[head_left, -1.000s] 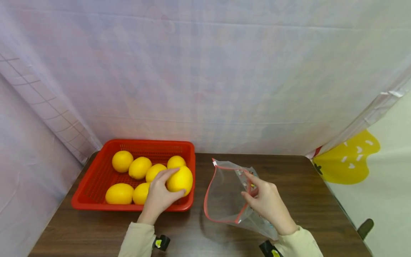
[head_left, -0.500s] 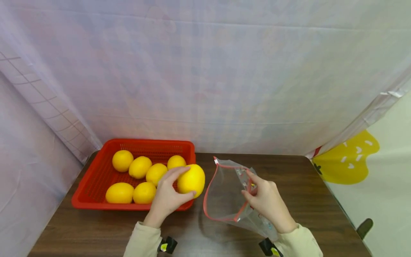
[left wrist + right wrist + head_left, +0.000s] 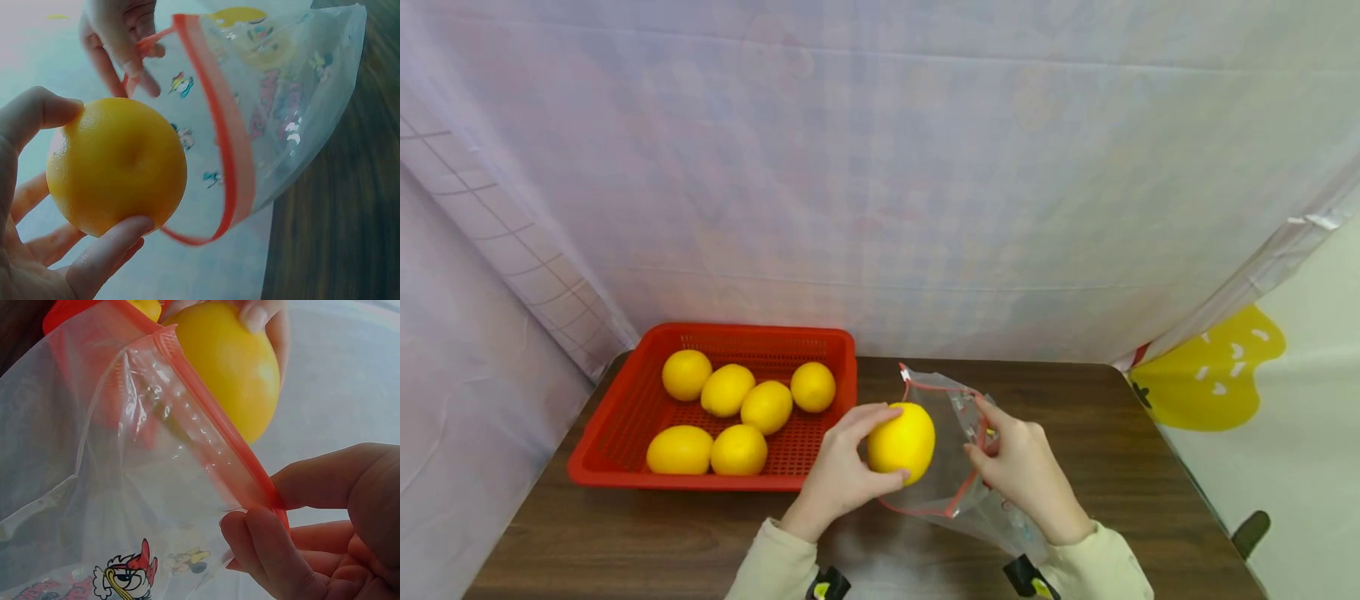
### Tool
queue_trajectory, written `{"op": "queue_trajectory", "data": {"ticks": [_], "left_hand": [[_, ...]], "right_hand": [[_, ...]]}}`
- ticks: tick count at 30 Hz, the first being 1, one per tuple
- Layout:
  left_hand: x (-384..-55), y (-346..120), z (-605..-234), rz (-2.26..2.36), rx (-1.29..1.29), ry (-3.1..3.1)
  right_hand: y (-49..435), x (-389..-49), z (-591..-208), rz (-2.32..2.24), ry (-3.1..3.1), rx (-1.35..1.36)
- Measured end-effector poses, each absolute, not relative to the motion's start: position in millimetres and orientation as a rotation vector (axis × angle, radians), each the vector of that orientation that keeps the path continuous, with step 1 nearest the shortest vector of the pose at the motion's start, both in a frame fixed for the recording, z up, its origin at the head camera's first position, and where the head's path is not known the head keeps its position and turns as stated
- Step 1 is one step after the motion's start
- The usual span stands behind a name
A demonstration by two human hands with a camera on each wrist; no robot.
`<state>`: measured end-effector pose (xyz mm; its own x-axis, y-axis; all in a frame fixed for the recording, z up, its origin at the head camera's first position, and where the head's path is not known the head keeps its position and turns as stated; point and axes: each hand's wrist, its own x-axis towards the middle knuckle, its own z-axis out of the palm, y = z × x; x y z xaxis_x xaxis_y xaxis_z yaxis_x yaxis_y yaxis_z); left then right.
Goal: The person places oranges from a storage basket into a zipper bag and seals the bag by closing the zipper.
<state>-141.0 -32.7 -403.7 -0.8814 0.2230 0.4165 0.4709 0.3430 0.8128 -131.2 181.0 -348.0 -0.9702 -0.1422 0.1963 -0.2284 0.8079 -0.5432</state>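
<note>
My left hand grips a round yellow lemon-like fruit between thumb and fingers. The fruit overlaps the open mouth of a clear zip bag with a red rim and a white slider. With thumb and fingertips my right hand pinches the right edge of that rim and keeps the mouth spread. In the left wrist view the fruit is right in front of the mouth, and the red zip strip stands wide. Cartoon prints show on the bag's side in the right wrist view.
A red plastic basket stands left on the dark wooden table, with several more yellow fruits in it. Pale curtains hang behind. A yellow printed shape is on the cloth at the right.
My left hand has carried the yellow fruit rightward from over the basket to the bag's mouth. My right hand and the bag have hardly moved.
</note>
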Motion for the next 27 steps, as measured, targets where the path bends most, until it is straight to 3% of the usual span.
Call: {"op": "queue_trajectory", "data": {"ticks": [27], "left_hand": [[-142.1, -25.3, -409.2, -1.164, -0.631, -2.649]], "right_hand": [[182.5, -128.4, -338.2, 0.828, -2.711, 0.369]]}}
